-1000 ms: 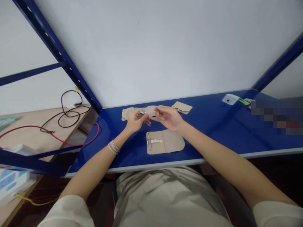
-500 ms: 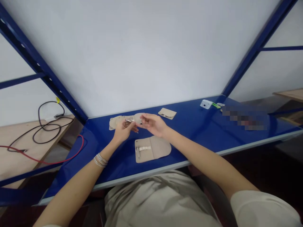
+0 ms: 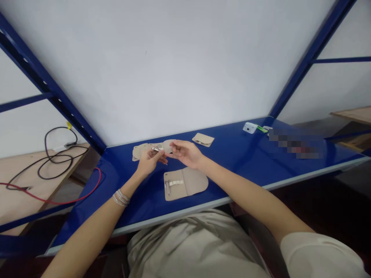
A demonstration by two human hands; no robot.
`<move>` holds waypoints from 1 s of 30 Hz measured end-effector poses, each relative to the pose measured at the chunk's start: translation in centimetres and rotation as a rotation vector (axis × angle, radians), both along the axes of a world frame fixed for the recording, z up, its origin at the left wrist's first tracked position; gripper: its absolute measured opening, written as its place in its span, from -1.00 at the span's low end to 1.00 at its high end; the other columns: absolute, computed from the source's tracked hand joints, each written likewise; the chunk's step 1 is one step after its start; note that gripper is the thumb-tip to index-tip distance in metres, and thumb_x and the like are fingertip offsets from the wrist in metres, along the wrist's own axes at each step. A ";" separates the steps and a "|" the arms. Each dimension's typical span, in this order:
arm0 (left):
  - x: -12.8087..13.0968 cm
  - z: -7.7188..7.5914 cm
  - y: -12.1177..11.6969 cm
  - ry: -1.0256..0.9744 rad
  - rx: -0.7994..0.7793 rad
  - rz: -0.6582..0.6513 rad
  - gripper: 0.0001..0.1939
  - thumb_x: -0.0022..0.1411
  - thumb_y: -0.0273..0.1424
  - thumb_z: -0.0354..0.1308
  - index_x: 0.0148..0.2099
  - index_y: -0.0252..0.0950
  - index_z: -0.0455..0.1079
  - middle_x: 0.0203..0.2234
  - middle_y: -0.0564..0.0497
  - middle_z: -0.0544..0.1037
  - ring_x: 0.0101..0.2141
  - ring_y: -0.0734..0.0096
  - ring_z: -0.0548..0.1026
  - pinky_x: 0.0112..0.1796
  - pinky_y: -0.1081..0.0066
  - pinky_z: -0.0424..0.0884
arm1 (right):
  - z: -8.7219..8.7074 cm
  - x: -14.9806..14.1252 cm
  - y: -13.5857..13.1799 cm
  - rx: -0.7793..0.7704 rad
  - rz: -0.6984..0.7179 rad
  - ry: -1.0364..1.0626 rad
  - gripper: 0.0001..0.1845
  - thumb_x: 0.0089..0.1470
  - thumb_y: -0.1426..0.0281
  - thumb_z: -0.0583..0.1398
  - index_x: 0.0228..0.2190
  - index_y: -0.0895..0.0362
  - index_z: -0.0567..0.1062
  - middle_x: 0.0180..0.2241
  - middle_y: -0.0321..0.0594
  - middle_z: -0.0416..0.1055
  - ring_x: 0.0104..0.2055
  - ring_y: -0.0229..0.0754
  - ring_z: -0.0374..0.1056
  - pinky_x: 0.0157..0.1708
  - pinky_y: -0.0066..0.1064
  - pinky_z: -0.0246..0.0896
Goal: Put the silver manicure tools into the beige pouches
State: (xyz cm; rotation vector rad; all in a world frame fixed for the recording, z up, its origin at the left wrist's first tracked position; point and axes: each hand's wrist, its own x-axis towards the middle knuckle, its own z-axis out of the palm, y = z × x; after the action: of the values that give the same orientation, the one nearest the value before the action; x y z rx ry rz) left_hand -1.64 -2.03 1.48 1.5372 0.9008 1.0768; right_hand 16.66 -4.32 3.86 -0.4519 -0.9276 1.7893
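My left hand (image 3: 148,161) is closed on a small silver nail clipper (image 3: 156,149), which sticks up between thumb and fingers. My right hand (image 3: 188,153) is right beside it, fingers curled and their tips close to the left fingertips; whatever they pinch is too small to make out. Below both hands lies an unfolded beige pouch (image 3: 197,181) with a row of pale loops; a slim silver tool (image 3: 168,188) sits at its left end. Behind the left hand, several beige pouches (image 3: 139,150) overlap, partly hidden by the hands.
A folded beige pouch (image 3: 203,139) lies farther back on the blue table (image 3: 232,166). To the right are a white card-like packet (image 3: 249,127), a green item (image 3: 262,129) and a blurred-out patch. A red cable (image 3: 97,185) crosses the left edge; black cable (image 3: 59,154) coils on the wooden table.
The view has swung to the right, so everything appears farther left. Both hands keep nearly the same pose over the table, with the clipper still in the left one.
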 end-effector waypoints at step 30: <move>-0.3 -0.4 0.4 -0.033 0.122 -0.050 -0.58 0.07 -0.16 0.29 -0.19 -0.40 0.35 -0.53 -0.03 0.54 -0.49 0.29 0.56 -0.37 0.26 0.53 | -0.7 0.2 0.7 -0.012 -0.001 0.021 -0.88 -0.03 0.38 0.29 -0.47 0.20 0.55 -0.64 -0.39 0.33 -0.61 -0.41 0.13 0.02 -0.17 0.27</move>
State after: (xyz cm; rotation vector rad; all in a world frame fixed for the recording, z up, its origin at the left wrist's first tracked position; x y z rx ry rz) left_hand -1.90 -1.60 1.11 1.6292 0.7825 1.1353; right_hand 16.86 -3.62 3.21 -0.4405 -0.9017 1.7964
